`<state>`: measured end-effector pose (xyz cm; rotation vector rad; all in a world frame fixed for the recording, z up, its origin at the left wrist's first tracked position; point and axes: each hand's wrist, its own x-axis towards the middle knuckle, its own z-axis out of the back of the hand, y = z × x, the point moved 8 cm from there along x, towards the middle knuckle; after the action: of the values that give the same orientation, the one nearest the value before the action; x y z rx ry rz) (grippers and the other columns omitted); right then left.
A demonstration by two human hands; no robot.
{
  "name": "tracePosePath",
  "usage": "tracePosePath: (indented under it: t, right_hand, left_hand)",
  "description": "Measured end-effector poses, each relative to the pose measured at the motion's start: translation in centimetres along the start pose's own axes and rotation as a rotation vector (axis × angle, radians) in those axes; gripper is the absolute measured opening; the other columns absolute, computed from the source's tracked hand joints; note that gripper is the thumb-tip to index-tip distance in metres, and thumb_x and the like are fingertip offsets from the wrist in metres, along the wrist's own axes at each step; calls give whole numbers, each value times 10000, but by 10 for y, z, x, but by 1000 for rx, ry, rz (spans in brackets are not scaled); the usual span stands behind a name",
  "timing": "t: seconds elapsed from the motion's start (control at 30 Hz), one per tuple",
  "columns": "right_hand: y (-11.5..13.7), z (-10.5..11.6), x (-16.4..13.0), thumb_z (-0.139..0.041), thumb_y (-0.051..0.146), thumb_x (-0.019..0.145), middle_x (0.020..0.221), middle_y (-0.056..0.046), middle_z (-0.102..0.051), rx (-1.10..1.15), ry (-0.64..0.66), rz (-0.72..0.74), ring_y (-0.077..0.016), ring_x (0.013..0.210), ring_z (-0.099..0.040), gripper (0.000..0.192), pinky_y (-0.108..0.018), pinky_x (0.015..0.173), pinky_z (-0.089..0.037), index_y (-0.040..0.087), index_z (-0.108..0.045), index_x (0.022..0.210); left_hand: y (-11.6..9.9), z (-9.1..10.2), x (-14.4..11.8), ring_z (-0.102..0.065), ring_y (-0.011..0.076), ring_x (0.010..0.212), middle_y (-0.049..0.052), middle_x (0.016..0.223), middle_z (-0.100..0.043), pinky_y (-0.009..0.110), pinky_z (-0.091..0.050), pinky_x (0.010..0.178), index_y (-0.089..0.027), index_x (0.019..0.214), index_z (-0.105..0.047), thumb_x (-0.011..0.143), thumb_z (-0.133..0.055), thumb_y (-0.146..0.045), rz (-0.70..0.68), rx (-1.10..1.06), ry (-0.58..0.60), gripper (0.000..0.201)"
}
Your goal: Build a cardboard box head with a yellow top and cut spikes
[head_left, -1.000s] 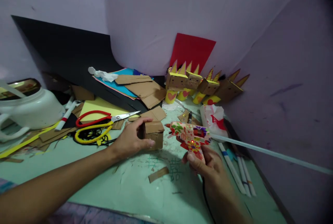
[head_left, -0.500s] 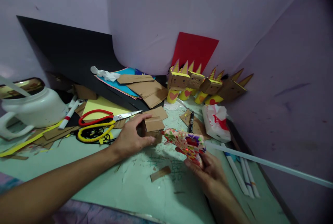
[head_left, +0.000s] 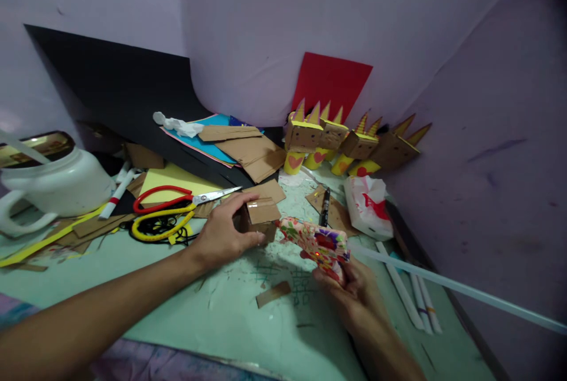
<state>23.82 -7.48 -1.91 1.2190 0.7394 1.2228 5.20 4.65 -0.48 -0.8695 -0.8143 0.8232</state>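
My left hand [head_left: 220, 233] grips a small cardboard box [head_left: 260, 219] on the green tabletop [head_left: 186, 304]; my right hand [head_left: 354, 292] clasps a floral glue gun [head_left: 316, 240], nozzle touching the box, scissors [head_left: 177, 198] nearby.

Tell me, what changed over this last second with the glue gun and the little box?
The right hand swung the glue gun down and left until its nozzle met the cardboard box, whose top flap now stands open. The left hand kept gripping the box; scissors and figures stayed put.
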Motion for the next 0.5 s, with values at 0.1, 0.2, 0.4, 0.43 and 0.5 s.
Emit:
tracePosePath:
  t: [0.1, 0.2, 0.4, 0.43, 0.5]
  right_hand:
    - [1, 0, 0, -644, 261, 732, 765, -51, -727, -30, -10, 7, -206, 673, -640, 148, -263, 613, -504, 173, -700, 836]
    - [-1, 1, 0, -653, 274, 717, 714, -45, -714, -44, -29, -13, -208, 661, -634, 128, -260, 597, -501, 174, -690, 789]
    - [-5, 0, 0, -658, 305, 712, 712, -56, -714, -2, -19, -60, -226, 693, -649, 132, -263, 579, -505, 182, -677, 756]
    - [-5, 0, 0, -666, 311, 705, 722, -62, -720, 18, -23, -66, -230, 696, -652, 143, -270, 584, -513, 180, -676, 762]
    - [-4, 0, -1, -678, 321, 699, 749, -72, -732, 48, -29, -72, -240, 712, -661, 172, -287, 609, -527, 176, -681, 792]
  left_hand:
    - [0, 0, 1, -585, 292, 1050, 119, 1173, -588, 448, -474, 918, -145, 1186, -555, 586, -746, -233, -5, 7, -7, 636]
    - [0, -1, 1, -581, 295, 1054, 122, 1177, -587, 450, -474, 915, -143, 1183, -559, 582, -747, -243, -1, 9, -9, 637]
    - [-1, 0, 1, -577, 300, 1063, 126, 1182, -584, 460, -461, 933, -137, 1190, -558, 582, -750, -257, 6, 14, -9, 648]
    - [-1, -1, 1, -578, 300, 1062, 125, 1181, -585, 461, -460, 934, -138, 1191, -558, 583, -750, -258, 7, 17, -7, 649]
    - [-1, -1, 2, -578, 300, 1062, 122, 1178, -589, 461, -458, 937, -143, 1196, -555, 583, -752, -256, 8, 25, -4, 654]
